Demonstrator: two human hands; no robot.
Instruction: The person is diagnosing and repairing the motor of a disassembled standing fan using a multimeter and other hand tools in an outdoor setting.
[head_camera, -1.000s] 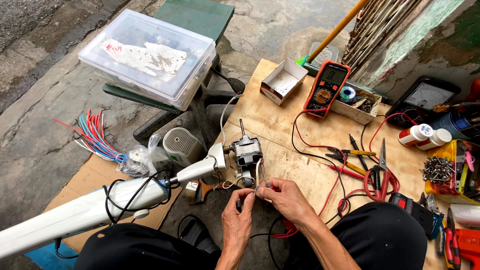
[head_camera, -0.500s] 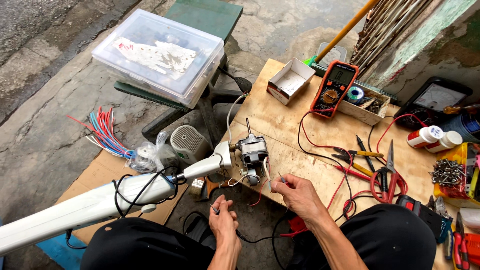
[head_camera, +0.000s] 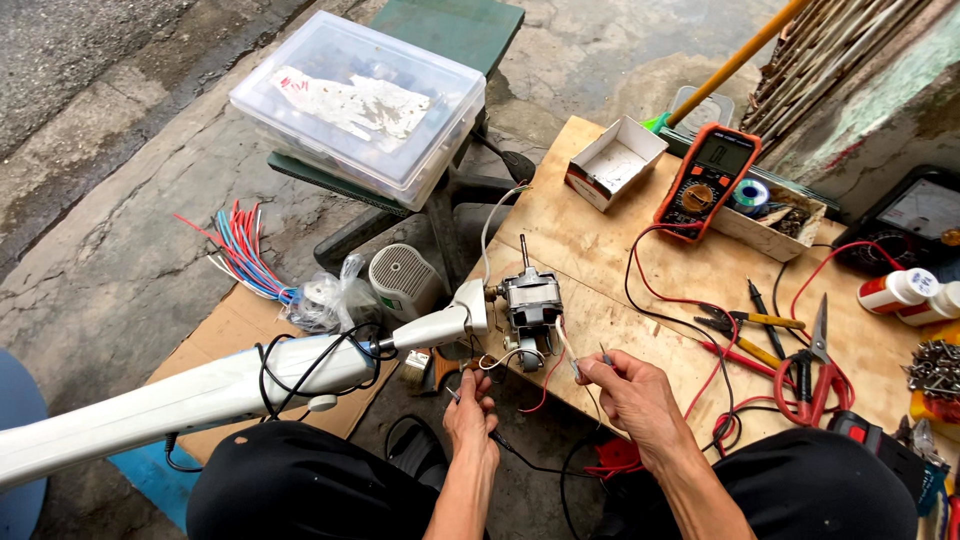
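Note:
A small electric motor with a bare shaft sits at the end of a long white fan pole that lies across my lap. My left hand pinches a black test probe and touches a thin wire below the motor. My right hand holds a second probe tip against a white motor wire. An orange multimeter lies on the wooden board, with red leads running down toward my hands.
Pliers, cutters and red-handled scissors lie on the board's right side, beside bottles and a screw pile. A small open white box sits near the meter. A clear plastic bin rests on a green stool. Coloured wires lie on the concrete.
My left hand dropped away from the motor toward my knee, then came back up to the wires. My right hand shifted slightly right and keeps hold of the wire.

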